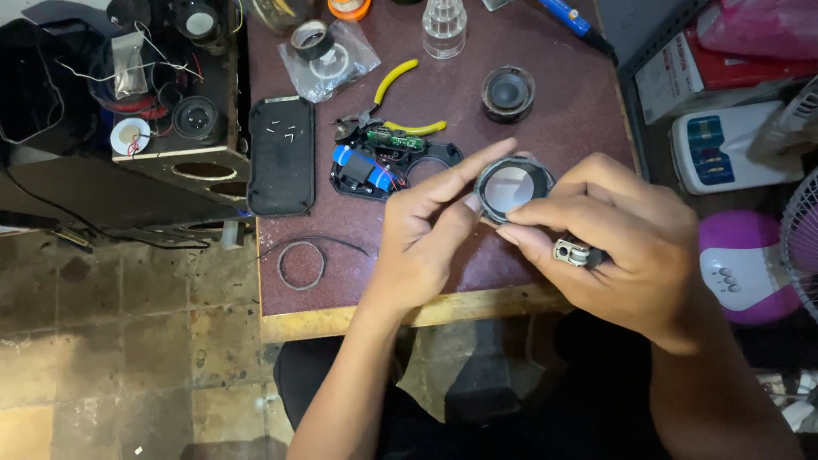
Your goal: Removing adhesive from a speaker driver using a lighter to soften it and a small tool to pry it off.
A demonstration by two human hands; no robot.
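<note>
Lower edge of the round lens ring [509, 187] sits hidden behind right hand [618, 247] fingers, and the small metal part [573, 252] in that hand is mostly covered, kind unclear. Blue-handled tool [567, 17], clear plastic piece [445, 24] & orange roll [349, 8] are cut off by top edge; white fan [801, 230] by right edge. Tiny screws [281, 129] on the black cover [281, 155] are too small to make out.

The round black-rimmed lens ring with pale glass [509, 187] is pinched between both hands' fingertips (tilted toward the camera).
</note>
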